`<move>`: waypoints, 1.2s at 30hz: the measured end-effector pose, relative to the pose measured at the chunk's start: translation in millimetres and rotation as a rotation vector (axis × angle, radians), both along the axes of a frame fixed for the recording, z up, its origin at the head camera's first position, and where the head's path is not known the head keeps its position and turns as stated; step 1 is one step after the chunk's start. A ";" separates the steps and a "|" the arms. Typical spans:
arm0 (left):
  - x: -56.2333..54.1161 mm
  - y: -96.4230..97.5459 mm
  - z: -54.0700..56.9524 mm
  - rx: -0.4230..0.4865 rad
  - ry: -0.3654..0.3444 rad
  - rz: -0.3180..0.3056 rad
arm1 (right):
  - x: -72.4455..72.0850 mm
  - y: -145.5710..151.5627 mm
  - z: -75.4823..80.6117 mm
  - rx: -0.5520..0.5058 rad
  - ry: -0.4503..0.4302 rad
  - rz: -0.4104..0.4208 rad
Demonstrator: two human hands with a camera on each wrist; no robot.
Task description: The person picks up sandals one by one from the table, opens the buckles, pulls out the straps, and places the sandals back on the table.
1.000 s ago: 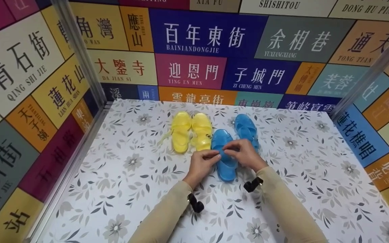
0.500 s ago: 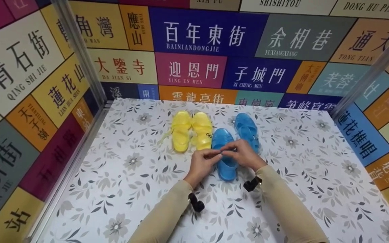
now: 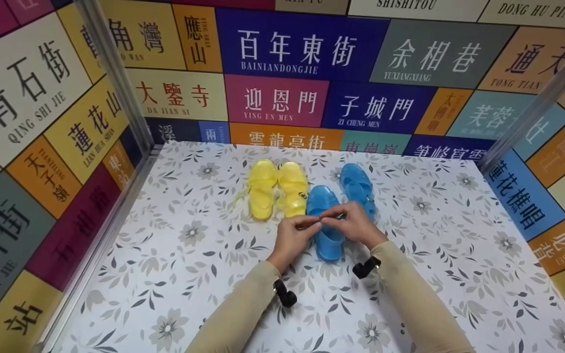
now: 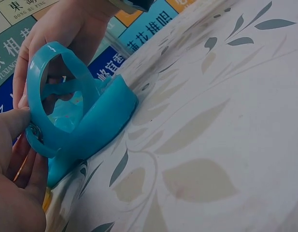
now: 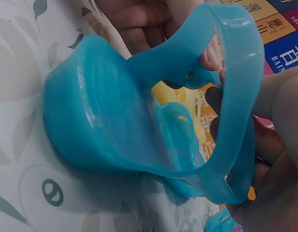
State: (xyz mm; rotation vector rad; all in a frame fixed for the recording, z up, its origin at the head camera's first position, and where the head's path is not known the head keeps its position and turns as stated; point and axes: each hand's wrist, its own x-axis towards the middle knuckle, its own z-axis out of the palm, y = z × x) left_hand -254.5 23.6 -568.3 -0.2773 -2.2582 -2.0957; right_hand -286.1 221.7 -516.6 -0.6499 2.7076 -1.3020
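A blue jelly sandal [image 3: 330, 249] rests on the table, toe pointing away, with both hands at its strap. My left hand [image 3: 291, 241] pinches the strap at its left side, where a small metal buckle [image 4: 35, 131] shows beside the thumb in the left wrist view. From the other side, my right hand [image 3: 356, 226] pinches the strap [image 5: 243, 53] between thumb and fingers. The two hands' fingertips meet above the middle of the sandal. In the right wrist view, the strap arches over the heel [image 5: 81, 111].
Another blue sandal [image 3: 356, 179] lies just behind the right hand. Two yellow sandals [image 3: 263, 189] stand side by side to the left. A floral-patterned cloth [image 3: 174, 274] covers the table, and sign-printed panels [image 3: 282, 100] enclose its back and sides.
My right fingertips have shifted slightly left to meet the left fingertips over the strap. The left hand and all the sandals stay nearly in place.
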 end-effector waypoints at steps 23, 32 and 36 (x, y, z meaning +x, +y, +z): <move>-0.1 -4.1 1.6 -0.047 0.021 0.024 | -7.1 1.2 -2.0 -0.026 0.005 0.101; -0.4 -4.5 0.5 -0.011 0.051 0.014 | -4.0 0.2 -3.0 -0.099 -0.057 0.067; -0.2 -3.9 0.7 -0.031 0.051 0.049 | -3.0 -1.3 -4.5 -0.115 -0.060 0.048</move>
